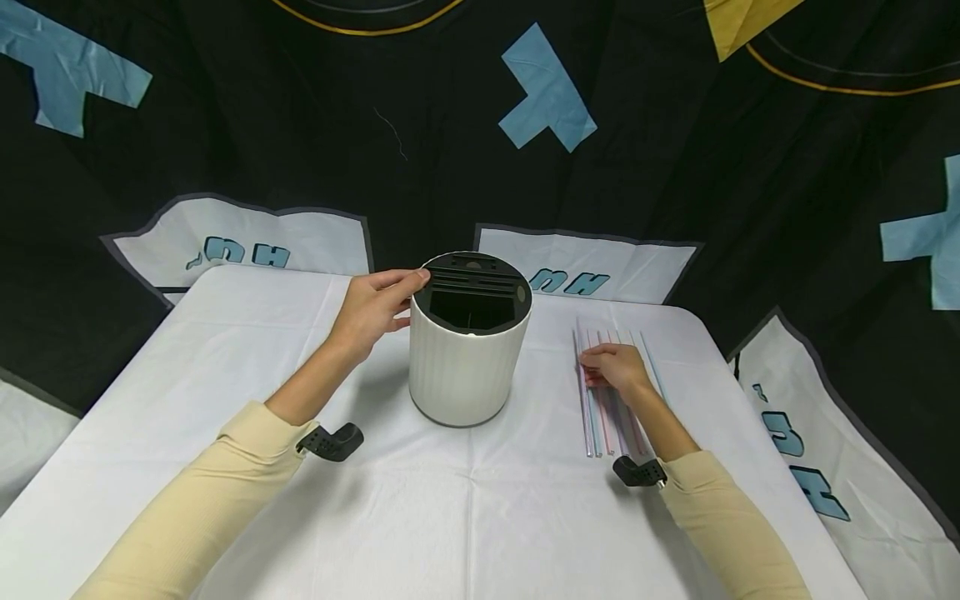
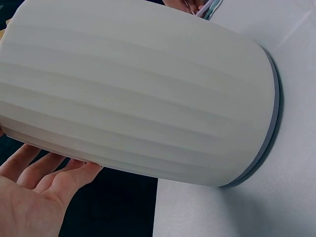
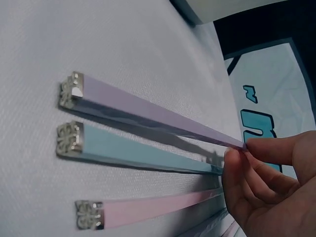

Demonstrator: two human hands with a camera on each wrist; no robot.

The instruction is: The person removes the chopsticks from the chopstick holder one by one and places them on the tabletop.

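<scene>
A white, ribbed, round utensil holder (image 1: 465, 379) stands upright on the table, its black top (image 1: 480, 283) cut with narrow slots and one wide opening. My left hand (image 1: 366, 312) holds its upper left edge, thumb over the rim and fingers along the outer wall. To the right lies a row of chopsticks in pale colours. My right hand (image 1: 622, 367) pinches a purple chopstick (image 3: 148, 109) between thumb and index finger at the left end of that row. Beside it are a light blue chopstick (image 3: 138, 149) and a pink chopstick (image 3: 148, 210), with ornate silver end caps.
A white cloth covers the table (image 1: 390, 517), with its far edge just behind the holder. Black fabric (image 1: 315, 150) with blue patches hangs behind. Each wrist wears a black camera mount, the left mount (image 1: 330, 443) hanging close over the cloth.
</scene>
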